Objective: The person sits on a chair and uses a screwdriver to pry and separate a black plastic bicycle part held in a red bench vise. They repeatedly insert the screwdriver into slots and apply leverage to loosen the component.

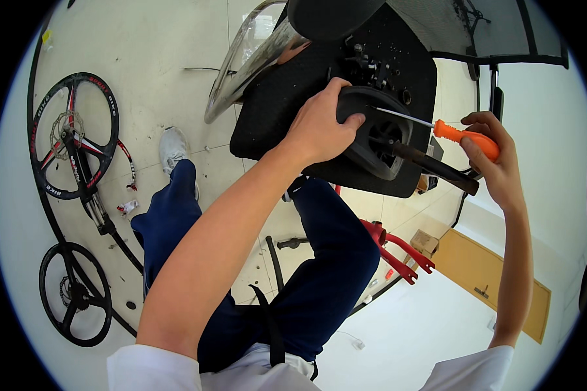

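My left hand [321, 124] grips a rounded black plastic part [385, 166] with a slotted centre, resting on a black chair seat [264, 130]. A dark tube [437, 168] sticks out from that part toward the right. My right hand [489, 146] is closed on a screwdriver [463, 139] with an orange handle; its metal shaft reaches left to the black part, where the exact tip contact is hard to see. Small dark metal hardware [372, 68] lies on the seat behind the part.
Spoked bicycle wheels [98, 158] with a fork lie on the tiled floor [143, 65] at left. A curved chrome chair tube [231, 58] stands beside the seat. A red frame piece [398, 251], a cardboard box [425, 242] and a wooden door [469, 260] are at lower right.
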Motion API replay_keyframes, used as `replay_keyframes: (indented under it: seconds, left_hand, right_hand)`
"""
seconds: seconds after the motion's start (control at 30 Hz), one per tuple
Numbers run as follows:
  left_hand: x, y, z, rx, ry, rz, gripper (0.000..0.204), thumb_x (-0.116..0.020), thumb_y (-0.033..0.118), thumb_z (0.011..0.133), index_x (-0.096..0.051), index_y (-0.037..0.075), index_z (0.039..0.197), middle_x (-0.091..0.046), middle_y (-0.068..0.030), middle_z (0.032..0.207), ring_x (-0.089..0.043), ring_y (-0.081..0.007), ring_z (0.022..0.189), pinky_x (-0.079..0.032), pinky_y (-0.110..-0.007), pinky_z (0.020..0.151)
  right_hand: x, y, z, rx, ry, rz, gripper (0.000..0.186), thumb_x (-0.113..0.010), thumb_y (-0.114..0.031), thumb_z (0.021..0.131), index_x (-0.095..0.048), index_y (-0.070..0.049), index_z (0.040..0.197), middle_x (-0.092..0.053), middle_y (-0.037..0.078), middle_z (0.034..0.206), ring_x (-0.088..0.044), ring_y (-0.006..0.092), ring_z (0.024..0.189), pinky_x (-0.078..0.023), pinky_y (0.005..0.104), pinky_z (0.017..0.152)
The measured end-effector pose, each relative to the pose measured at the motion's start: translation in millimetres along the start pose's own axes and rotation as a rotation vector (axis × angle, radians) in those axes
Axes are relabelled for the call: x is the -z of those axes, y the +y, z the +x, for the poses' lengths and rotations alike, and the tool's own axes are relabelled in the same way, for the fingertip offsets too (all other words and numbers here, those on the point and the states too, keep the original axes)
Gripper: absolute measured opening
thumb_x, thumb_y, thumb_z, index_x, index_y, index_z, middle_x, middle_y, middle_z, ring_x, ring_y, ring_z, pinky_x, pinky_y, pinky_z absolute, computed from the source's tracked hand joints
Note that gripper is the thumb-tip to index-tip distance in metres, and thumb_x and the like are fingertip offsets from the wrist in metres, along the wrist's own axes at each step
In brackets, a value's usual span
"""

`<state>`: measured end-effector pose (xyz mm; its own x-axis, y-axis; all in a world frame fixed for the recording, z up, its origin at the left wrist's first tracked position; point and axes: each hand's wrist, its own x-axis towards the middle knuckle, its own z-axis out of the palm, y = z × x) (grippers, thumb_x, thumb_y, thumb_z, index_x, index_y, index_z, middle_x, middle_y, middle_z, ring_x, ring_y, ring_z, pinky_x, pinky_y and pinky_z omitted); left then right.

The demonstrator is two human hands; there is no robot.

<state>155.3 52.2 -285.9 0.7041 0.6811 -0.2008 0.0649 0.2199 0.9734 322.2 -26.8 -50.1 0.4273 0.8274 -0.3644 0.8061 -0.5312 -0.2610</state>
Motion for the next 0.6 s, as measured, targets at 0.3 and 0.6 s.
replay_keyframes:
  seconds: [0.3, 0.6]
  left_hand:
    - [2, -1, -1, 0.006, -0.018, 0.021, 0.053, -0.069, 0.02, 0.09, -0.047, 0.001, 0.134, -0.065, -0.0229, 0.118, -0.064, -0.0332, 0.111, -0.047, -0.037, 0.1]
    - [-2, 13, -4, 0.009, 0.025, 0.197, 0.053, -0.067, 0.021, 0.092, -0.046, -0.004, 0.134, -0.06, -0.0249, 0.122, -0.062, -0.0392, 0.111, -0.048, -0.041, 0.099]
  right_hand:
    - [6, -10, 17, 0.123, -0.014, -0.225, 0.019, -0.071, -0.015, 0.089, -0.061, 0.0, 0.095, -0.059, 0.01, 0.079, -0.052, 0.0137, 0.068, -0.043, 0.0269, 0.062]
    - [4, -17, 14, 0.624, 0.087, -0.634, 0.029, -0.075, 0.008, 0.071, -0.065, -0.001, 0.097, -0.059, 0.012, 0.098, -0.062, 0.0298, 0.082, -0.053, 0.0377, 0.07]
